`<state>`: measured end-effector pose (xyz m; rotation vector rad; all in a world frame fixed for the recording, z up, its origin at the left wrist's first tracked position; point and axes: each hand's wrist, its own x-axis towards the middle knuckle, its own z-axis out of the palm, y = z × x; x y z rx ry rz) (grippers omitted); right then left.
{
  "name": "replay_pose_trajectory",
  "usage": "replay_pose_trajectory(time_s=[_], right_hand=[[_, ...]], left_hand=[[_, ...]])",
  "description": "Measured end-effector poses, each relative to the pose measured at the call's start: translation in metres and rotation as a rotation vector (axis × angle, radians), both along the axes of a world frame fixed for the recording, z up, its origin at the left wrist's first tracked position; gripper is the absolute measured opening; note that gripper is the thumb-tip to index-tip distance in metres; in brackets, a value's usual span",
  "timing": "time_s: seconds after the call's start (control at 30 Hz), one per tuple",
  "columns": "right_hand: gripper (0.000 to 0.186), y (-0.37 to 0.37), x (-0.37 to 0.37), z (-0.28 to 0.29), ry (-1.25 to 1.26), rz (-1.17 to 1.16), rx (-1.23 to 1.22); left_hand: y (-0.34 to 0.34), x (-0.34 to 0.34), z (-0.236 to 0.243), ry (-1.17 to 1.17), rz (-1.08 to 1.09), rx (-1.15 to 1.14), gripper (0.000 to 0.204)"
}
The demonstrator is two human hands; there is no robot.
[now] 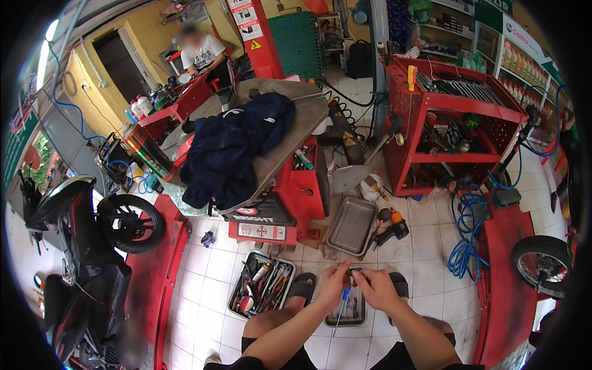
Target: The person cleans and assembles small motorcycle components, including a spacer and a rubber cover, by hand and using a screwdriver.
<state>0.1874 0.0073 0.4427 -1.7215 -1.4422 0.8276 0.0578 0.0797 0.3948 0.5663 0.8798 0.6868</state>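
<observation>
Your left hand (333, 282) & right hand (374, 288) meet over the floor btwn your knees, both pinched on a small dark part (354, 271). A blue-handled screwdriver (344, 300) hangs from the left, long axis pointing down toward the small tray (359, 317). Toolbox (261, 285) sits nearer your left.

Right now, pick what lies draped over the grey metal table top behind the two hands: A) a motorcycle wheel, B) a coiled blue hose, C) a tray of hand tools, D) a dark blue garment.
D: a dark blue garment lies crumpled across the grey metal table top, beyond the left hand and right hand.
</observation>
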Motion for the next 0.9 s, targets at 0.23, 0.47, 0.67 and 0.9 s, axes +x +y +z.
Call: replay_pose_trajectory(time_s=[0.23, 0.47, 0.67, 0.9], right_hand=[[0.027, 0.001, -0.001, 0.017, 0.069, -0.172, 0.133], [0.026, -0.003, 0.002, 0.004, 0.029, -0.118, 0.142], [0.029, -0.003, -0.013, 0.004, -0.089, -0.116, 0.227], [0.026, -0.005, -0.003, 0.019, 0.099, -0.256, 0.163]], left_hand=[[0.005, -0.004, 0.013, -0.052, 0.053, -0.018, 0.030], [-0.003, 0.002, 0.003, -0.044, 0.038, -0.017, 0.027], [-0.006, -0.009, 0.003, -0.031, -0.060, 0.047, 0.032], [-0.004, 0.008, -0.003, 0.140, -0.046, 0.276, 0.033]])
